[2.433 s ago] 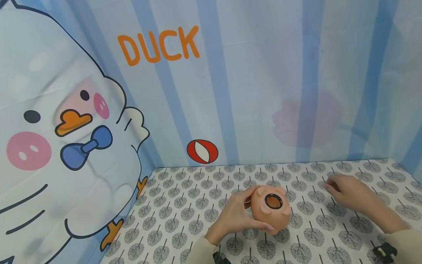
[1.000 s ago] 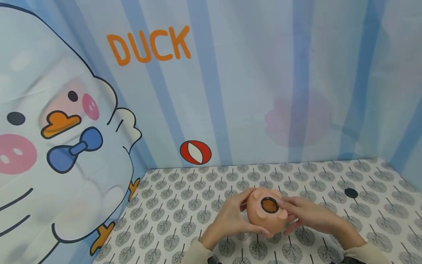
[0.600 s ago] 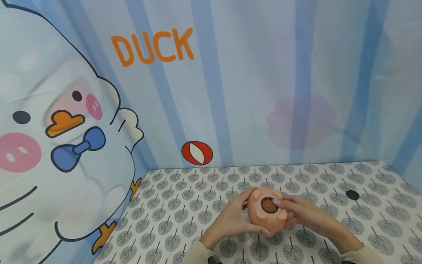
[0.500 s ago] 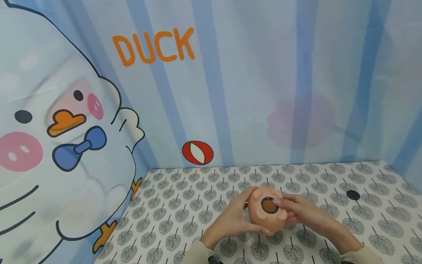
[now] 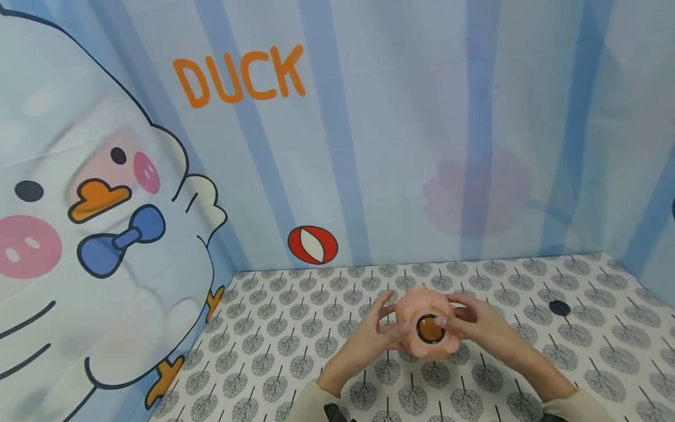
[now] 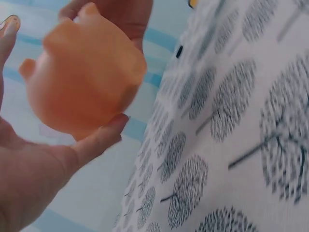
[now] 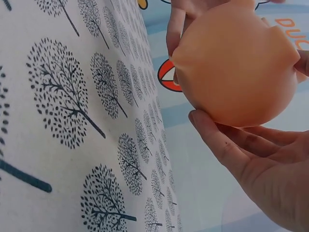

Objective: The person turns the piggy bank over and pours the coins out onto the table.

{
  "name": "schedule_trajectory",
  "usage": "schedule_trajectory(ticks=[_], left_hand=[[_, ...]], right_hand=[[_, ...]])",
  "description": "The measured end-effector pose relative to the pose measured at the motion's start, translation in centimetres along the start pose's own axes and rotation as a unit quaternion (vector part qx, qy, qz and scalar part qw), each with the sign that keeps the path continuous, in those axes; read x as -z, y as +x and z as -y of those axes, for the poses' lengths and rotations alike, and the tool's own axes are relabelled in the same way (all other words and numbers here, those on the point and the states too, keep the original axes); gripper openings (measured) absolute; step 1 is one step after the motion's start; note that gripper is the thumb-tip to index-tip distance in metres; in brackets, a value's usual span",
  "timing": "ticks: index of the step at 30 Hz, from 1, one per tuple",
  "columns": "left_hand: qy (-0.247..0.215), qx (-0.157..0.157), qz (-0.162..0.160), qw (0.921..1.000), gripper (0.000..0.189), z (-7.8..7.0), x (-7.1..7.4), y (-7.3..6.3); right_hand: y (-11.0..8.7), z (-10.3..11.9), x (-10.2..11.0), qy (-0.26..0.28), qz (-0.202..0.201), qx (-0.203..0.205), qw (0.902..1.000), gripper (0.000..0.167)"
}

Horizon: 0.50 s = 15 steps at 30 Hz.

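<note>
A round pink piggy bank point(image 5: 426, 305) with stubby feet is held tilted above the table. Its underside faces the head camera, showing a round, dark-rimmed hole point(image 5: 430, 329). My right hand point(image 5: 482, 328) grips the right side, thumb at the hole's rim and fingers against the body. The left hand point(image 5: 369, 337) holds the opposite side, its thumb on the body beside the hole and one finger lifted away from it. In the left wrist view, a left-hand finger point(image 6: 99, 142) touches the smooth body. A flat black disc point(image 5: 559, 308), apparently the hole's plug, lies to the right.
White cloth point(image 5: 274, 375) printed with grey trees covers the table. Behind it hangs a striped blue curtain point(image 5: 390, 146) lettered DUCK; a large cartoon duck point(image 5: 158, 305) is printed on the left side.
My right hand has come from the right, where the black disc now shows, to the piggy bank. The bank has since turned slightly, and my left hand has shifted its hold.
</note>
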<state>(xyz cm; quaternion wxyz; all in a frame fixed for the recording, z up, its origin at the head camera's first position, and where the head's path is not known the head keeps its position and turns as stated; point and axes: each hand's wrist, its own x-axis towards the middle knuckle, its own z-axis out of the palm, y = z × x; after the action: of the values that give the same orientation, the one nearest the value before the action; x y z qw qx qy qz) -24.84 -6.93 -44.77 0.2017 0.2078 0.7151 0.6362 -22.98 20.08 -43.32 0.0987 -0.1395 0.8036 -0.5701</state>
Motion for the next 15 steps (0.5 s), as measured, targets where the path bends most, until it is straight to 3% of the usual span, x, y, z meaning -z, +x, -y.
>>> schedule_trajectory(ticks=[7,12,15], left_hand=[[-0.143,0.048,-0.022,0.9884,0.083,0.16,-0.34,0.45],[-0.209,0.077,0.002,0.9748,0.092,0.41,-0.48,0.58],[-0.217,0.08,0.011,0.9729,0.093,0.47,-0.41,0.63]], right_hand=[[-0.08,0.04,-0.36,-0.028,-0.02,0.023,0.9991,0.074],[-0.13,0.05,-0.73,-0.054,-0.034,0.033,0.9974,0.077],[-0.12,0.09,-0.86,-0.058,-0.025,0.04,0.9972,0.076]])
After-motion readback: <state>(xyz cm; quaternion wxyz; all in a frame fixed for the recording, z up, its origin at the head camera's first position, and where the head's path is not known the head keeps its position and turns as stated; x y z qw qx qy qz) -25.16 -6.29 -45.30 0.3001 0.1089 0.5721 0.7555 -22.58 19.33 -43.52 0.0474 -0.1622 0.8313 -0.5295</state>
